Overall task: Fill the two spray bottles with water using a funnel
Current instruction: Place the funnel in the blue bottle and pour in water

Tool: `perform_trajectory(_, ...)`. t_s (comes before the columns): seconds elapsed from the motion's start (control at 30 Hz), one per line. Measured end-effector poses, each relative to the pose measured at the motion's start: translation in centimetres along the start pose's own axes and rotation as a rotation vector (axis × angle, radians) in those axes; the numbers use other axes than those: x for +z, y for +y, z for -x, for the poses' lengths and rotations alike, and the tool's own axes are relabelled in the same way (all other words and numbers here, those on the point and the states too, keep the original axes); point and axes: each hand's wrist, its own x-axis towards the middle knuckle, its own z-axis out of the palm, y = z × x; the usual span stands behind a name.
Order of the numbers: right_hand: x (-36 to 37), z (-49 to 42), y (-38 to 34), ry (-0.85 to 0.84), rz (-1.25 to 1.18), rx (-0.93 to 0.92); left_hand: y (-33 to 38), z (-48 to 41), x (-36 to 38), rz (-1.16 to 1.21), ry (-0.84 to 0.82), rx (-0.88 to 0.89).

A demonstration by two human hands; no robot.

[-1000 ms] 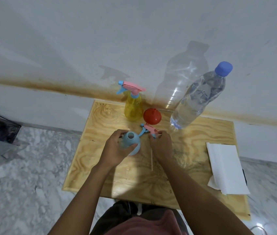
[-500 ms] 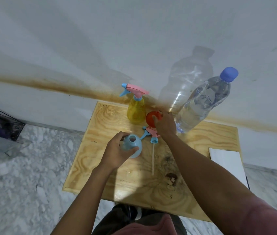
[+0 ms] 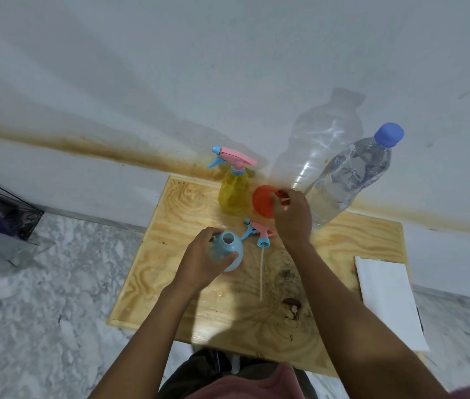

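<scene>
Nothing seems filled yet: the opened blue spray bottle (image 3: 229, 249) is gripped by the left hand (image 3: 202, 262), the orange funnel (image 3: 262, 200) behind it grasped by the right hand (image 3: 292, 218).

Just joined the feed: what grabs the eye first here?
The right hand grips the orange funnel at the back of the wooden board, beside the big capped water bottle. Nearer, the left hand holds the blue spray bottle, neck open, its spray head lying on the board between the hands.
</scene>
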Motion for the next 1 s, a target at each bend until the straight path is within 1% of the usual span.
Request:
perform_trajectory(0.1, -1.9, 1.8, -1.8, 0.067, -0.085, -0.093, -0.1, 0.0, 0.0, -0.038, -0.003, 0.010)
perform_trajectory(0.17, -3.2, 2.5, -3.0, 0.046, -0.146, -0.141, -0.1, 0.0, -0.2, -0.057, -0.032, 0.026)
perform_trajectory(0.27, -5.1, 3.1, -4.9, -0.032, -0.255, -0.144, 0.9, 0.2, -1.3, -0.085, -0.026, 0.111)
perform_trajectory(0.33, -6.2, 3.3, -6.1, -0.083, -0.314, -0.146, 2.4, 0.2, -2.4, -0.090, 0.036, 0.214)
perform_trajectory(0.43, -7.3, 3.7, -7.5, -0.157, -0.336, -0.167, 4.6, 0.2, -4.3, -0.091, 0.150, 0.468)
perform_trajectory(0.53, -7.7, 4.1, -8.4, -0.201, -0.404, -0.140, 6.0, -0.2, -5.7, -0.232, 0.285, 0.706)
perform_trajectory(0.6, -7.8, 4.5, -8.9, -0.232, -0.475, -0.108, 6.9, -0.4, -6.5, -0.308, 0.347, 0.824)
perform_trajectory(0.67, -7.7, 4.8, -9.1, -0.259, -0.524, -0.090, 7.4, -0.4, -7.0, -0.332, 0.347, 0.890)
perform_trajectory(0.73, -7.9, 5.1, -9.3, -0.268, -0.539, -0.082, 7.7, -0.1, -7.4, -0.272, 0.283, 0.840)
perform_trajectory(0.8, -8.4, 5.4, -9.6, -0.295, -0.537, -0.063, 8.3, 0.4, -7.6, -0.140, 0.227, 0.712)
perform_trajectory(0.93, -9.2, 6.2, -8.9, -0.423, -0.561, -0.079, 9.7, 1.2, -7.6, 0.265, 0.176, 0.295)
perform_trajectory(1.0, -9.4, 6.7, -8.6, -0.449, -0.600, -0.101, 9.8, 1.1, -7.7, 0.355, 0.160, 0.181)
